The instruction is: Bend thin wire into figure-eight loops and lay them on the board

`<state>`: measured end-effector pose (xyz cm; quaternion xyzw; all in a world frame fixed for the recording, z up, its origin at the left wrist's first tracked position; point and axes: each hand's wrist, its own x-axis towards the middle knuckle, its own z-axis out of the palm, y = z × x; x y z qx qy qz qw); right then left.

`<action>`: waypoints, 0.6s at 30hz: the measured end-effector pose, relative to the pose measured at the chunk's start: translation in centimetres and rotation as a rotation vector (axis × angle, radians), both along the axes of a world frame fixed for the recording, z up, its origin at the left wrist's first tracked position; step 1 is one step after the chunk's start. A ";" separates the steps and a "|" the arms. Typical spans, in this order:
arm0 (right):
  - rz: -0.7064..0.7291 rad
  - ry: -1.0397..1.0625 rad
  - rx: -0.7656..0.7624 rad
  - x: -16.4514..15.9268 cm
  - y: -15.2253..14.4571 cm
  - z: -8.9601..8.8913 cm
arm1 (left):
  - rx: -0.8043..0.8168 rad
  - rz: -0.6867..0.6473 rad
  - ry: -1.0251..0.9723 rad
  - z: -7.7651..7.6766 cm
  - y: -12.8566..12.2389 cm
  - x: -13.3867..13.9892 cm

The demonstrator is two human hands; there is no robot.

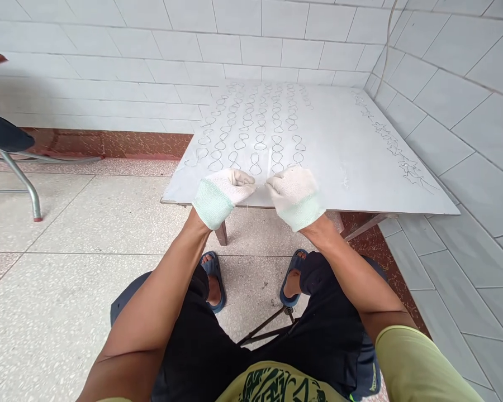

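Observation:
My left hand (230, 188), in a white glove with a mint-green cuff, is over the near edge of the white board (335, 184), its thumb and fingers pinched together. My right hand (294, 190), gloved alike, faces it a short gap away with the fingers curled closed. Whatever they pinch is too thin or hidden to make out. Just beyond the hands lie rows of thin dark figure-eight loops (260, 142), which look like bent wire. Along the board's right side runs a line of thin star-like outlines (392, 142).
The board rests on a low stand with wooden legs (221, 233), against tiled walls (251, 50) behind and to the right. A metal-legged chair (27, 184) stands at the left. Dark thin legs of a stand (264, 329) show between my feet on the speckled floor (92, 290).

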<state>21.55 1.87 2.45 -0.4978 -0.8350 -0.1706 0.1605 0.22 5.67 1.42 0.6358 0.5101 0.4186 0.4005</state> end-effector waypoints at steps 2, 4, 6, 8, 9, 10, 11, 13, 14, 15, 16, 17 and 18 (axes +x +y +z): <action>-0.036 0.060 0.004 -0.4 0.0 -0.2 | 0.002 -0.023 0.010 0.1 -0.1 -0.1; -0.066 0.128 -0.001 -0.7 0.3 -0.6 | 0.000 -0.038 0.032 0.3 -0.2 -0.3; -0.067 0.171 -0.012 -1.0 0.5 -1.1 | 0.003 -0.040 0.060 0.6 -0.3 -0.3; -0.054 0.200 -0.025 -1.3 0.8 -1.5 | 0.018 -0.025 0.081 1.1 -0.6 -0.4; -0.052 0.217 -0.034 -1.5 0.9 -1.8 | 0.029 -0.016 0.087 1.3 -0.7 -0.3; -0.060 0.236 -0.043 -1.7 1.0 -1.9 | 0.038 -0.004 0.093 1.6 -0.9 -0.3; -0.077 0.259 -0.048 -1.9 1.1 -2.1 | 0.043 0.010 0.099 1.8 -1.0 -0.3; -0.121 0.310 -0.047 -2.3 1.2 -2.4 | 0.050 0.027 0.118 2.1 -1.3 -0.3; -0.143 0.334 -0.044 -2.5 1.2 -2.5 | 0.055 0.036 0.129 2.2 -1.4 -0.3; -0.162 0.357 -0.044 -2.7 1.2 -2.6 | 0.063 0.045 0.138 2.2 -1.5 -0.3; -0.181 0.378 -0.045 -2.9 1.2 -2.6 | 0.077 0.055 0.142 2.2 -1.6 -0.2; -0.196 0.396 -0.048 -3.0 1.2 -2.7 | 0.095 0.060 0.143 2.1 -1.8 -0.1; -0.209 0.409 -0.051 -3.2 1.2 -2.7 | 0.113 0.066 0.142 2.1 -2.0 0.1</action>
